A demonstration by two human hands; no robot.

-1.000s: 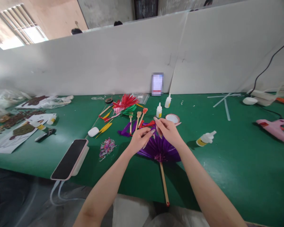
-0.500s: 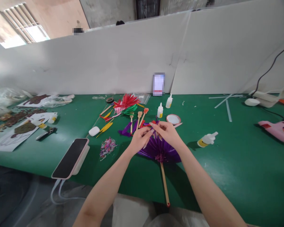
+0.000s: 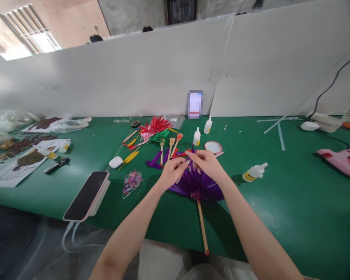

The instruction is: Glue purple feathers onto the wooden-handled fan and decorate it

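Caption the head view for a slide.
Left hand and right hand close together over a purple fan at a green table.

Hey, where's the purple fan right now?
In the head view, the purple fan is just right of centre, below the left hand and right hand, its wooden handle pointing down the picture.

On my feed, a green surface (image 3: pixel 303 206) runs up to a white partition (image 3: pixel 119 77); over its top I make out a barred, glaringly bright window (image 3: pixel 32 33), a pinkish wall (image 3: pixel 76 21), a grey wall (image 3: pixel 131 15) and a dark panel (image 3: pixel 181 11).
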